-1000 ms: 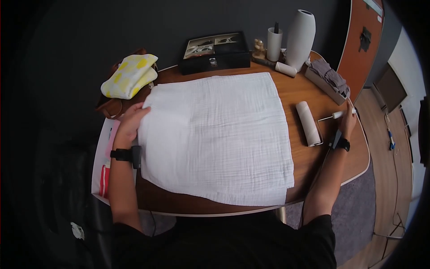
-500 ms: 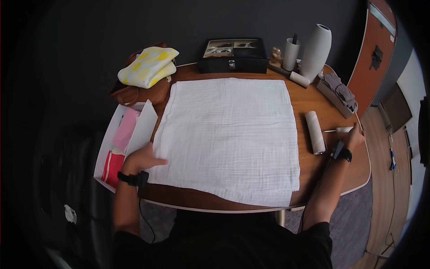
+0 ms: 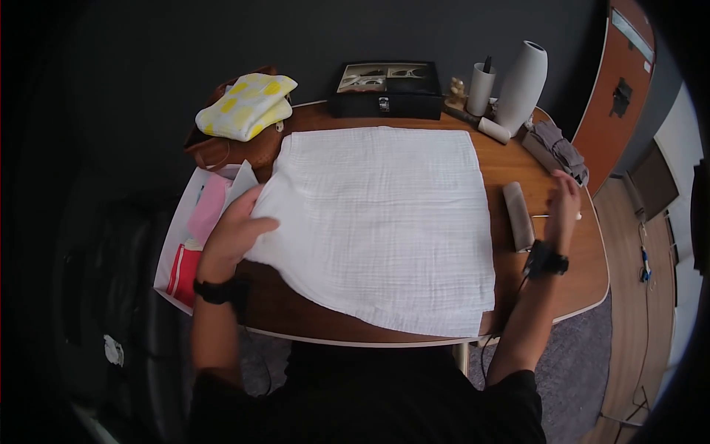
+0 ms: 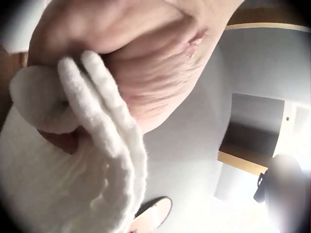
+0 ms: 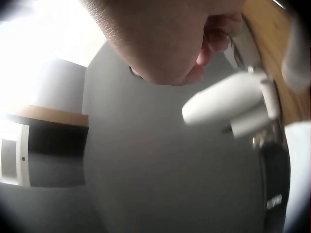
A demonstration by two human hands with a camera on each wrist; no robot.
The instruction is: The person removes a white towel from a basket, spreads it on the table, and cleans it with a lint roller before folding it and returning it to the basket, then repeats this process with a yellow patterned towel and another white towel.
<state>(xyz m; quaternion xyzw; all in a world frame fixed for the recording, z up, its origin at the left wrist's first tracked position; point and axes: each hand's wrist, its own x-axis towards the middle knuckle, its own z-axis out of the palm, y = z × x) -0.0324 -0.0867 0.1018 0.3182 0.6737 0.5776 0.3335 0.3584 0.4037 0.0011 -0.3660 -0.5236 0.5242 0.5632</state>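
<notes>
A white cloth (image 3: 384, 222) lies spread over the table, its left edge lifted. My left hand (image 3: 238, 226) grips that edge; in the left wrist view thick folds of the cloth (image 4: 114, 136) are bunched in the hand (image 4: 146, 63). My right hand (image 3: 564, 211) is above the handle of a lint roller (image 3: 519, 217), right of the cloth, with its fingers loosely bent. The right wrist view shows the right hand (image 5: 160, 39) raised, with nothing visible in it.
At left stand a white box (image 3: 171, 244) with pink and red items and a brown bag (image 3: 259, 152) under a yellow-spotted cloth (image 3: 244, 107). Behind are a black glasses case (image 3: 384, 103), a cup (image 3: 481, 89), a vase (image 3: 522, 89) and a grey-cloth box (image 3: 543, 153).
My left hand has moved up from the lower left corner and raised the cloth's left edge. My right hand has let go of the roller handle and moved left and up.
</notes>
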